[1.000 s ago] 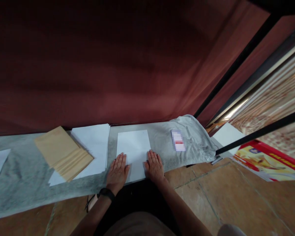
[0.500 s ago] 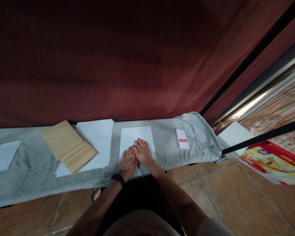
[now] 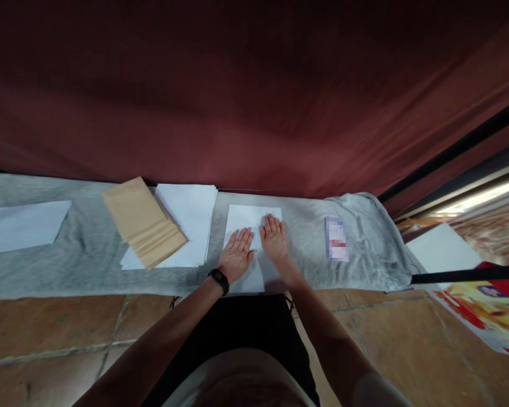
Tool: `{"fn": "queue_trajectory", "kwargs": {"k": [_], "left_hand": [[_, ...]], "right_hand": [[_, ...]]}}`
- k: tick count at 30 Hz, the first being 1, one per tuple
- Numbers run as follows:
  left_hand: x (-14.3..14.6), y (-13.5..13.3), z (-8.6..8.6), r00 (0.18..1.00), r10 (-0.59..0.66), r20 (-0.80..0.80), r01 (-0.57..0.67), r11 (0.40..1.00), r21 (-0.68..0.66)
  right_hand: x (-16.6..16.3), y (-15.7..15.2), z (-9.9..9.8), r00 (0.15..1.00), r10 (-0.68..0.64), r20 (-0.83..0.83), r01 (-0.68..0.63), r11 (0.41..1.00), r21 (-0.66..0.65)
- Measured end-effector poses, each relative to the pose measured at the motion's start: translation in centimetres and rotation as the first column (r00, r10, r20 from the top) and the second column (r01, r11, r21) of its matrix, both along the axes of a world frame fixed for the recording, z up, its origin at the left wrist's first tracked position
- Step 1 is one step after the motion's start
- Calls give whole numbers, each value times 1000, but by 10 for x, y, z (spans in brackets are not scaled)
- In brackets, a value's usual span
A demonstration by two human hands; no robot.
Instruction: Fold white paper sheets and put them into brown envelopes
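A white sheet of paper [image 3: 248, 217] lies on the grey cloth in front of me, its lower part shaded by my arms. My left hand [image 3: 236, 254] rests flat on the left half of this sheet, fingers stretched out and a black band on the wrist. Flat on the sheet's right side is my right hand [image 3: 274, 237], its fingers extended toward the far right corner. A gap of bare paper separates the two hands. Neither hand grips anything. Whether more sheets lie under the top one, I cannot tell.
Left of the sheet, brown paper envelopes [image 3: 144, 220] overlap a stack of white paper [image 3: 190, 220]. Another white sheet [image 3: 21, 226] lies farther left. A blurred-out printed item [image 3: 337, 240] is on the grey cloth [image 3: 373, 243] at right. Beyond it are a black bar [image 3: 470, 275] and a colourful box [image 3: 492, 311].
My hands, earlier together and overlapping near the sheet's middle, have spread apart, the left to the left side and the right toward the right edge. The view has shifted.
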State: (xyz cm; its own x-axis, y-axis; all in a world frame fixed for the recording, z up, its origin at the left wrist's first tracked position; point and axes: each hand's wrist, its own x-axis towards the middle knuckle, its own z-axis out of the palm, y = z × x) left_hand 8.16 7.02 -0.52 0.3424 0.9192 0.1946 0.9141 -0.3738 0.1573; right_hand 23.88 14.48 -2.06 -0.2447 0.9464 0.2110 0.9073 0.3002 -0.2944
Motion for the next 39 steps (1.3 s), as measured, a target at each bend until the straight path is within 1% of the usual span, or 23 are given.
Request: {"fn": "queue_trajectory", "kwargs": {"k": [3,5,10,15,17,19,24,28,32,35,37,39], "left_hand": [[1,1,1,1000,-2,17,2,1000,-11],[1,1,1,1000,-1,11,1,1000,-22],[0,2,1,1000,-12,-4,12,999,-39],[-2,2,-2,1000,8,14,-7,1000,-27],[0,7,-2,999,39,20,-38,999,-33],[2,18,-3,996,82,26,-80,995,-53],[4,58,-5,988,156,0,-155,982,-111],[-1,82,-9,977,213,-12,-213,971,-106],[-11,93,-14,962,274,0,-273,958,-90],[-17,98,-15,958,287,22,-284,955,-81],[-18,98,-14,955,296,37,-293,953,-74],[-14,90,-11,948,313,52,-310,949,-58]], "right_hand": [[-13,8,1,998,59,10,-59,998,-34],[-17,14,1,998,67,18,-66,997,-49],[-12,32,3,999,39,28,-38,998,-40],[-6,44,3,998,-30,51,31,999,-22],[-9,43,4,997,-55,54,57,998,-28],[-15,38,5,997,-68,45,70,997,-39],[-27,24,5,999,-9,38,11,999,-39],[-23,22,4,998,-31,47,32,999,-15],[-11,24,2,994,-99,49,98,995,17],[0,24,2,989,-138,46,137,990,28],[7,21,4,987,-158,42,156,987,32],[11,13,8,982,-187,33,186,982,35]]}}
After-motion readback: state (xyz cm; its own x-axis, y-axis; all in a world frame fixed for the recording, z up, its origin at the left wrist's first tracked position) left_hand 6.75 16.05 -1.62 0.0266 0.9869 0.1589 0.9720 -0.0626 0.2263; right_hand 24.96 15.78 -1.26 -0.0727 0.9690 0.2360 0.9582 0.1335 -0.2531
